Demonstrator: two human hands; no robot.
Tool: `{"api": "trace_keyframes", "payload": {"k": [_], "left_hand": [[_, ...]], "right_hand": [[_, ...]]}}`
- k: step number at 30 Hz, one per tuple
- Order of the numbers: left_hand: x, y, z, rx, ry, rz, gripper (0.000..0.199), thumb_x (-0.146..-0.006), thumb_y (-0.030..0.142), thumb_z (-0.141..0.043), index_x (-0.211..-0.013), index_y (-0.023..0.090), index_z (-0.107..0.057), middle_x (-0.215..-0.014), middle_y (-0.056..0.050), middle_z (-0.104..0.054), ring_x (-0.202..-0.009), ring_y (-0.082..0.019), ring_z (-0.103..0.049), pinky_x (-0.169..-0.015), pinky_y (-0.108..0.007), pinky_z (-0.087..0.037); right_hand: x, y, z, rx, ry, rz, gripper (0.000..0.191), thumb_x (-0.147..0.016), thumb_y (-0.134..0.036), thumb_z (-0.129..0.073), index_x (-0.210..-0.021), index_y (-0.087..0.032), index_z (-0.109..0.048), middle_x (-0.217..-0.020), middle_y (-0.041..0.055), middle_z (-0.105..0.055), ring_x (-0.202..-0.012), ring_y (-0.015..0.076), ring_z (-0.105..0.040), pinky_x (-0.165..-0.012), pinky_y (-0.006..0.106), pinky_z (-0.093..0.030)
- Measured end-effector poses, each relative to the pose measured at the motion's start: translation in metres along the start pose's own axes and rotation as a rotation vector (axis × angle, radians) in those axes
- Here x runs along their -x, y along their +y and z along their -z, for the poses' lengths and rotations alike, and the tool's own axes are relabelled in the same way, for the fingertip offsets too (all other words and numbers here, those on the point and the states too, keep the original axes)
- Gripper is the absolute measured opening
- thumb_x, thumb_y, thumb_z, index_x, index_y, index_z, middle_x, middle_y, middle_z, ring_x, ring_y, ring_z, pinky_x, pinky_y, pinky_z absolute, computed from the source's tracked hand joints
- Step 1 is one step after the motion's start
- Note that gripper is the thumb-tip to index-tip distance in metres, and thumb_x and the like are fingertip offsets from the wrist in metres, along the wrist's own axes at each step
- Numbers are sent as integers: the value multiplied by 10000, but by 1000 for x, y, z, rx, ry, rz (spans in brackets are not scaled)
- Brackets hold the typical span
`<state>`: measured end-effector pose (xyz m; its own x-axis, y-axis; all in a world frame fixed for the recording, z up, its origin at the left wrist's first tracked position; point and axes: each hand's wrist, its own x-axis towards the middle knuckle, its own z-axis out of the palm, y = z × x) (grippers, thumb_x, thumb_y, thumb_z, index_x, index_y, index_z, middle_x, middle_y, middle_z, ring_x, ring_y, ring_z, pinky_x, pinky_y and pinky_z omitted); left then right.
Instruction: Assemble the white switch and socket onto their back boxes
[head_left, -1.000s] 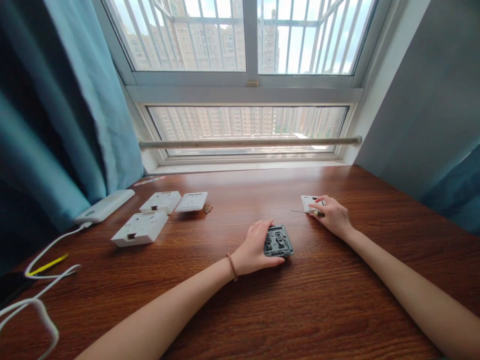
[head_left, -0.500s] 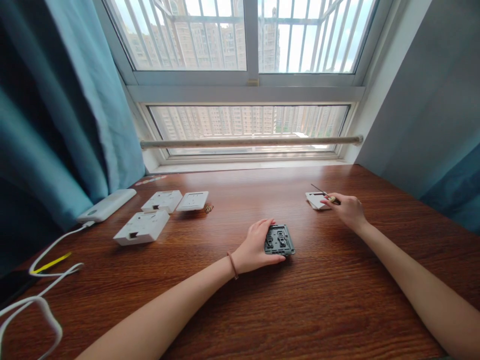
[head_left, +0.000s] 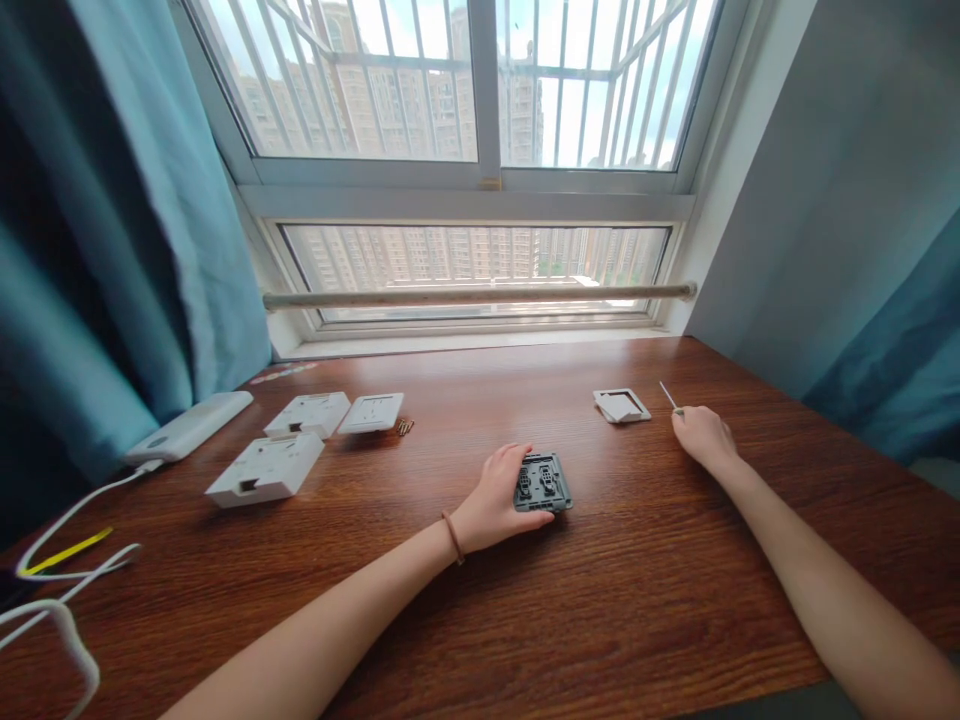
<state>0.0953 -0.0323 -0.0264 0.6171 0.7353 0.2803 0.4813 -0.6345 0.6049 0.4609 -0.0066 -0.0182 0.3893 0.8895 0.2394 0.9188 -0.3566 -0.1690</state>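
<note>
Presently, in the head view, the left hand (head_left: 491,500) is gripping the grey module (head_left: 546,485) at clock centre, thumb along its near edge. Towards half past two, the right hand (head_left: 705,437) is gripping a screwdriver (head_left: 668,395), handle mostly hidden, shaft pointing towards eleven. The person appears to be steadying the module with the tool ready; working on it would call for bringing the shaft across. At half past one, a white panel (head_left: 619,407) is overlapping a white frame (head_left: 637,400). Between nine and ten, two white boxes (head_left: 266,470) are showing dark openings; contents cannot be determined.
</note>
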Motion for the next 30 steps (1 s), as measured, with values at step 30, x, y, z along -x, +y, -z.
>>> {"api": "trace_keyframes", "payload": {"k": [30], "left_hand": [[-2,4,5,10,141,-11,686,-731,495,-575,-1271,148,-333,-1287,-161,-391,-1216,-273,-349,-1036,-442,-271]], "right_hand": [[66,-98,7,-214,138,605,288,-920,-272,-308,-799,-184,-554,-741,54,-581,-738,177,-527,-729,282,-411]]}}
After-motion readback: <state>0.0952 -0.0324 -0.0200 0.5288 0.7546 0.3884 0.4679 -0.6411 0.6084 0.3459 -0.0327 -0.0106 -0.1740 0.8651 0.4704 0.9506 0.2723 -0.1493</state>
